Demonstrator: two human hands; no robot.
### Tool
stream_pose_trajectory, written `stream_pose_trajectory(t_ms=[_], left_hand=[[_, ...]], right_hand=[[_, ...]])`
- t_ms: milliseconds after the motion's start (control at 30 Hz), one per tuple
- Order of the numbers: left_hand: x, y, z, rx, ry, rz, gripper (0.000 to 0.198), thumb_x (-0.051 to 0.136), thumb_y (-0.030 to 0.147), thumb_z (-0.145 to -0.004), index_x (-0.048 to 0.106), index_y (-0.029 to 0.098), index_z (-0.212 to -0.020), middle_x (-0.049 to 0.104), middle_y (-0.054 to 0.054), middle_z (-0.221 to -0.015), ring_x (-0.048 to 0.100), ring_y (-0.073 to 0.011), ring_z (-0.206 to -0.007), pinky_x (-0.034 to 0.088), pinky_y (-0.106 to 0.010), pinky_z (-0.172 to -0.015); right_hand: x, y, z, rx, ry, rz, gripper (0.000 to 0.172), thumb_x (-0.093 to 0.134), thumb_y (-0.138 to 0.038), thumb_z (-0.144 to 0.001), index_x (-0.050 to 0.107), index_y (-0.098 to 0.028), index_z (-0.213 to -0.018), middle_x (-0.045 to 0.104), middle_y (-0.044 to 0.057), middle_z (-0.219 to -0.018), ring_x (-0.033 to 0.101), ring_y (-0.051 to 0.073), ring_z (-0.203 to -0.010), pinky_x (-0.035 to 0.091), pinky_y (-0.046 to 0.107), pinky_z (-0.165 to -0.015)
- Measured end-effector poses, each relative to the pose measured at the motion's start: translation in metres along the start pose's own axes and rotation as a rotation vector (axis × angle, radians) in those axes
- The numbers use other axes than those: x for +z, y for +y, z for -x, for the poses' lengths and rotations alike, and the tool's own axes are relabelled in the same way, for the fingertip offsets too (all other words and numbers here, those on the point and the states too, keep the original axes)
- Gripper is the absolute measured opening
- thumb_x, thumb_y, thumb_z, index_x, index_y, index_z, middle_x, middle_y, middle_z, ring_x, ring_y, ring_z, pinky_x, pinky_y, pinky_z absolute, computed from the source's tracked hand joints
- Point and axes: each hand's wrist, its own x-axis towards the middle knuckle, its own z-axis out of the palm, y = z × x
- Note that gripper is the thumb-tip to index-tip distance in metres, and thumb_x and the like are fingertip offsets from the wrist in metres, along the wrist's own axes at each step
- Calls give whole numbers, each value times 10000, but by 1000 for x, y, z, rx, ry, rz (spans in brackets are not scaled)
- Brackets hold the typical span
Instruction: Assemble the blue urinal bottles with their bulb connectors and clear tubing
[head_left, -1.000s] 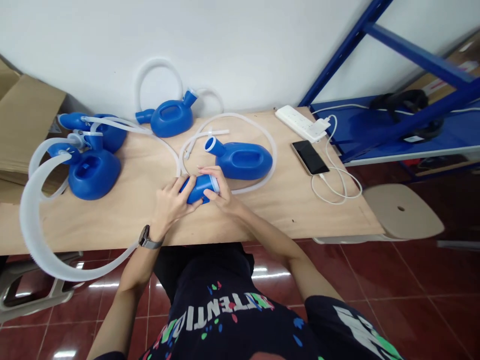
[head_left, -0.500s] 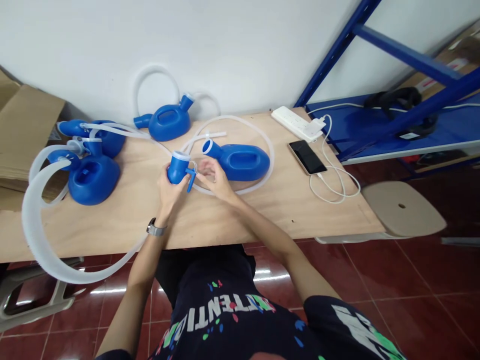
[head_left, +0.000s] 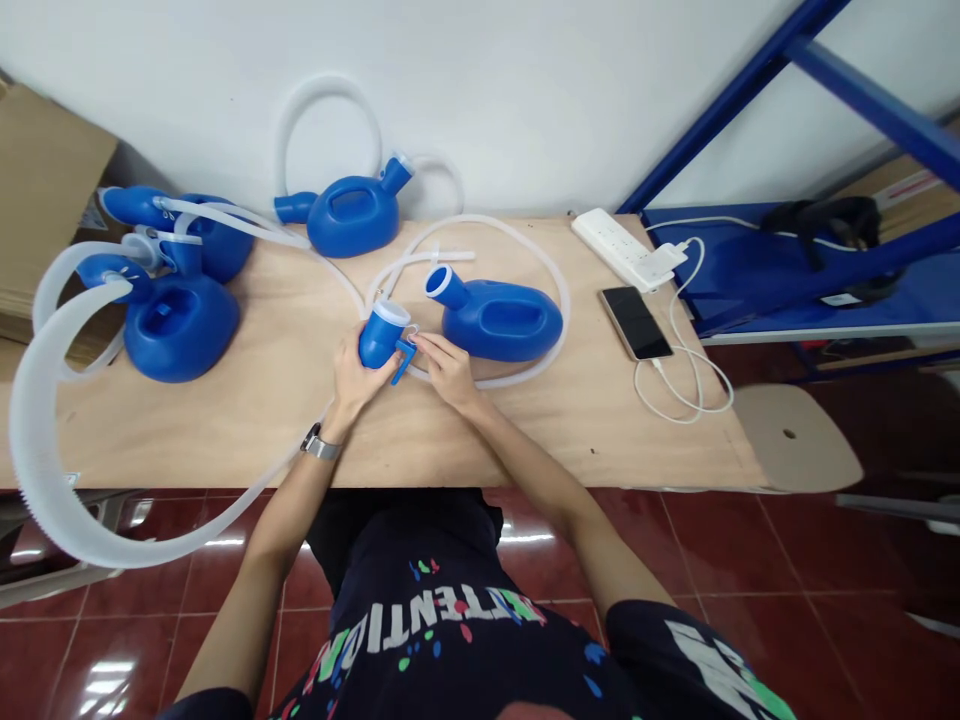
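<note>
My left hand [head_left: 355,375] is wrapped round a small blue funnel-shaped piece [head_left: 381,338] with a white rim, held upright over the wooden table [head_left: 525,420]. My right hand [head_left: 444,367] pinches the thin clear tube [head_left: 491,382] right beside the piece's little blue side handle. Just behind lies a blue plastic bottle [head_left: 499,318] on its side, ringed by the same clear tube.
Another blue bottle [head_left: 352,213] with a looped hose lies at the wall, and two more [head_left: 176,320] sit at the left with a wide corrugated hose [head_left: 34,440] hanging off the edge. A phone [head_left: 636,323], a power strip [head_left: 622,250], a blue shelf [head_left: 795,270] and a stool [head_left: 802,450] are at the right.
The blue piece lay sideways between both hands; my left hand has stood it upright and my right hand has let go of it and closed on the thin tube beside it.
</note>
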Motion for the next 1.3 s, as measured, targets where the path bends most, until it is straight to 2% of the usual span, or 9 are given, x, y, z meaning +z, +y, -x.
stream_pose_trajectory(t_ms=[267, 400, 533, 733, 833, 933, 1033, 1133, 1300], left_hand=[[1, 1, 6, 2, 33, -23, 766, 872, 554, -827, 596, 179, -1436, 759, -175, -1366, 754, -371, -1234, 599, -550, -1101], [1, 5, 8, 8, 41, -21, 772, 864, 558, -839, 588, 179, -1453, 758, -173, -1363, 755, -367, -1235, 604, -540, -1096], [0, 10, 12, 3, 92, -46, 766, 855, 563, -856, 586, 183, -1465, 748, -179, -1367, 746, -372, -1252, 601, -531, -1098], [2, 8, 17, -3, 123, -77, 732, 838, 550, -870, 592, 199, -1463, 733, -170, -1341, 744, -370, -1221, 601, -512, -1070], [4, 7, 14, -63, 126, -51, 812, 861, 553, -857, 553, 200, -1521, 710, -171, -1362, 727, -375, -1245, 589, -526, -1085], [-9, 1, 4, -132, 185, -31, 947, 847, 590, -884, 429, 199, -1638, 660, -189, -1435, 683, -373, -1321, 559, -540, -1134], [-36, -17, -9, -199, 271, -60, 980, 778, 641, -944, 359, 154, -1684, 587, -257, -1541, 592, -417, -1452, 499, -582, -1205], [-62, -41, -19, -279, 272, -111, 916, 694, 627, -996, 354, 125, -1682, 513, -318, -1626, 507, -475, -1542, 443, -654, -1248], [-72, -57, -21, -339, 237, -257, 791, 697, 525, -979, 457, 108, -1606, 427, -376, -1676, 423, -554, -1583, 367, -806, -1221]], right_hand=[[-1, -12, 2, 48, -13, -134, 482, 577, -587, -1069, 858, -226, -1220, 829, 140, -1298, 796, 301, -1202, 631, 488, -1120], [6, -21, -2, 350, 72, -350, 506, 678, -702, -983, 892, -243, -979, 869, 88, -1103, 819, 302, -1076, 662, 474, -1040], [17, -24, -4, 674, 123, -666, 521, 904, -729, -729, 873, -235, -890, 872, 66, -1032, 830, 288, -1023, 693, 462, -976], [25, -18, -1, 788, 92, -725, 594, 959, -708, -627, 871, -233, -972, 869, 59, -1029, 825, 230, -878, 712, 379, -805], [26, -18, 1, 741, 14, -631, 689, 913, -757, -668, 868, -220, -1098, 866, 85, -1112, 830, 273, -953, 711, 401, -790], [12, -24, -1, 544, -57, -479, 657, 804, -732, -848, 828, -227, -1267, 811, 118, -1344, 800, 312, -1165, 703, 441, -904], [-25, -29, -10, 243, 15, -201, 509, 657, -606, -1030, 773, -261, -1386, 766, 124, -1418, 761, 305, -1255, 676, 467, -986], [-77, -21, -26, 12, 98, 246, 403, 545, -506, -1108, 810, -269, -1298, 773, 134, -1345, 713, 326, -1309, 582, 563, -1149], [-135, 21, -44, -39, 5, 705, 494, 586, -549, -1079, 759, -218, -1402, 682, 195, -1497, 566, 421, -1460, 460, 652, -1223]])
